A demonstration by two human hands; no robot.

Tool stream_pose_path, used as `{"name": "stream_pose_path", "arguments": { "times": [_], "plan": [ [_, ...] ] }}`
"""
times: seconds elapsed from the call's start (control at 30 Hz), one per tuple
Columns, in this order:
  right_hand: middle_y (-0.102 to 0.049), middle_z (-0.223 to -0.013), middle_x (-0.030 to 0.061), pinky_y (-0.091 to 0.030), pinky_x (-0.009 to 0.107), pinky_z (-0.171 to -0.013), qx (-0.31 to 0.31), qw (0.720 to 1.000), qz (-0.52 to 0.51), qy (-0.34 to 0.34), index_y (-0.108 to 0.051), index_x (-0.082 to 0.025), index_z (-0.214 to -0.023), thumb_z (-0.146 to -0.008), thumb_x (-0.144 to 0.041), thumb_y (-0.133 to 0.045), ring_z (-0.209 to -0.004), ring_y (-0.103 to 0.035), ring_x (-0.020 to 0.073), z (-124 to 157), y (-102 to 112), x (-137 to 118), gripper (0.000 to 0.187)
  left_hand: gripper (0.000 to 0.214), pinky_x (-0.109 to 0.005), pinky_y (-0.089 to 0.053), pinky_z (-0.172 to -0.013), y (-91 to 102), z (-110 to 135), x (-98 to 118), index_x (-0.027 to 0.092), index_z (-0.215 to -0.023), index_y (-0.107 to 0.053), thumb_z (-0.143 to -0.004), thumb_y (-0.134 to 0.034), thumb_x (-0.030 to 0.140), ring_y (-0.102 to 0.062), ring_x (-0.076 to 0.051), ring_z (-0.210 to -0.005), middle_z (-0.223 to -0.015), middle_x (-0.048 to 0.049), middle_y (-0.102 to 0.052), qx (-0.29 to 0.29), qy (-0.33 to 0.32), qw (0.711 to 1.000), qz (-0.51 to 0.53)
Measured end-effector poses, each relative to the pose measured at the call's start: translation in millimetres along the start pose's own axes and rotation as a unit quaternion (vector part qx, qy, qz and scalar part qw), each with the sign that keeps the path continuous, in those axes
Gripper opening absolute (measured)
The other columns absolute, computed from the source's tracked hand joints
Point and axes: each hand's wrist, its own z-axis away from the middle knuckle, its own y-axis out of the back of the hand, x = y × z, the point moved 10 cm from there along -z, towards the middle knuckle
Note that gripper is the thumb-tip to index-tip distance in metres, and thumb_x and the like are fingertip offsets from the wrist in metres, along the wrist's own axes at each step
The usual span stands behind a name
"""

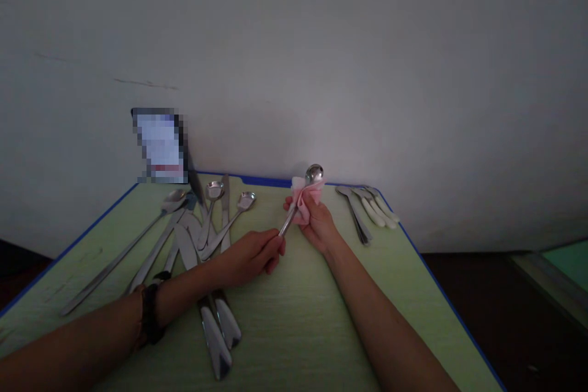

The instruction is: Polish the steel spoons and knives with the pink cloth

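Note:
My left hand (257,255) is closed round the handle end of a metal spoon (314,173), which tilts up and away from me above the table. My right hand (316,220) pinches a pink cloth (301,201) wrapped about the spoon's neck, just below its shiny bowl. Part of the handle shows between the two hands. Under and beyond my left forearm lies a loose pile of cutlery, with a long-handled spoon (114,264), small spoons (247,200) and table knives (215,340). My forearm hides part of this pile.
Right of my hands lie metal spoons (356,217) and several pale-handled pieces of cutlery (374,211). A blurred-out screen (160,146) leans at the back left. The green table (294,331) has a blue edge and meets a grey wall (367,73).

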Motion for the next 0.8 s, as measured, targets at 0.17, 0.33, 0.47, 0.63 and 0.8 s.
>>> {"name": "stream_pose_path", "arguments": {
  "times": [0.17, 0.33, 0.47, 0.63, 0.8],
  "plan": [
    [-0.071, -0.083, 0.0019, -0.053, 0.023, -0.059, 0.060, 0.992, -0.092, 0.064, -0.062, -0.019, -0.092, -0.084, -0.044, -0.054, -0.073, -0.066, 0.0129, -7, 16, -13, 0.028, 0.035, -0.021, -0.038, -0.058, 0.8, 0, 3, 0.019, -0.065, -0.046, -0.093, -0.029, 0.030, -0.046, -0.009, -0.050, -0.052, 0.0054, -0.051, -0.005, -0.007, 0.999, -0.037],
    [-0.070, -0.088, 0.0032, -0.053, 0.029, -0.071, 0.077, 0.979, -0.153, 0.111, -0.061, -0.021, -0.091, -0.086, -0.056, -0.042, -0.083, -0.064, 0.0146, -11, 31, -22, 0.041, 0.038, -0.020, -0.036, -0.053, -1.6, 2, -3, 0.019, -0.056, -0.043, -0.090, -0.034, 0.030, -0.044, -0.009, -0.045, -0.046, 0.0056, -0.047, -0.024, 0.012, 0.999, -0.019],
    [-0.068, -0.080, -0.0025, -0.052, 0.026, -0.065, 0.039, 0.973, -0.181, 0.136, -0.060, -0.023, -0.077, -0.086, -0.045, -0.046, -0.075, -0.062, 0.0116, -8, 24, -29, 0.028, 0.036, -0.020, -0.036, -0.051, -2.4, 3, -9, 0.019, -0.055, -0.042, -0.088, -0.034, 0.031, -0.042, -0.009, -0.043, -0.044, 0.0060, -0.046, -0.026, 0.034, 0.998, 0.048],
    [-0.069, -0.079, -0.0032, -0.053, 0.020, -0.060, 0.066, 0.982, -0.144, 0.101, -0.061, -0.019, -0.076, -0.077, -0.014, -0.052, -0.072, -0.062, 0.0098, -5, 21, -21, 0.010, 0.034, -0.021, -0.034, -0.048, -3.7, 3, -11, 0.020, -0.054, -0.040, -0.085, -0.034, 0.032, -0.038, -0.009, -0.041, -0.041, 0.0066, -0.043, -0.028, 0.046, 0.993, 0.102],
    [-0.071, -0.079, 0.0018, -0.055, 0.019, -0.061, 0.058, 0.994, -0.079, 0.056, -0.066, -0.014, -0.082, -0.074, -0.013, -0.061, -0.069, -0.064, 0.0106, -7, 18, -11, 0.009, 0.035, -0.022, -0.035, -0.050, -2.4, 3, -12, 0.020, -0.054, -0.042, -0.086, -0.034, 0.034, -0.040, -0.009, -0.045, -0.045, 0.0055, -0.045, -0.015, 0.042, 0.995, 0.087]
  ]
}}
